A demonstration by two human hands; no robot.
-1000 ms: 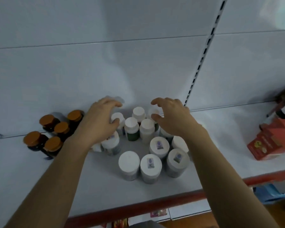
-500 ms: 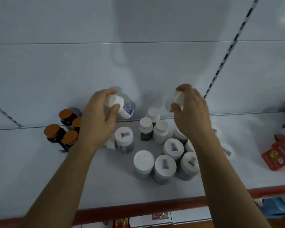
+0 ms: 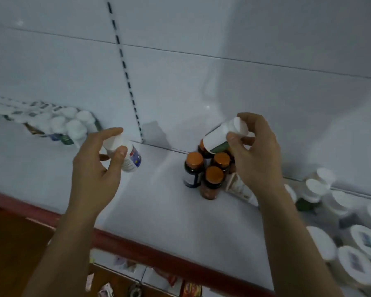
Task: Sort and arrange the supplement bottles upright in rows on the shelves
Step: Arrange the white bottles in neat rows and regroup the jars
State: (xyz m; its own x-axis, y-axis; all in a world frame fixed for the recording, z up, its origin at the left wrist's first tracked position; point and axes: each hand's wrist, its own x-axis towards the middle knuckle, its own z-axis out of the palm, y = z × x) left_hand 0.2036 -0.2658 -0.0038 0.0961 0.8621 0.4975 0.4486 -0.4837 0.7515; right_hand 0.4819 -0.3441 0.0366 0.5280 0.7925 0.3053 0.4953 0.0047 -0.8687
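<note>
Head: glossy cylindrical bottles (image 3: pixel 130 159) (image 3: pixel 217 136) (white plastic)

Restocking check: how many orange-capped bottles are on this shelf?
4 orange-capped bottles on the shelf: one in front, one left, one right, one behind, half hidden by the right hand's white bottle. Others may be hidden.

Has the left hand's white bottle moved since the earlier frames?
Yes, leftward: the white bottle in the left hand was right of the orange-capped bottles, now left of them.
</note>
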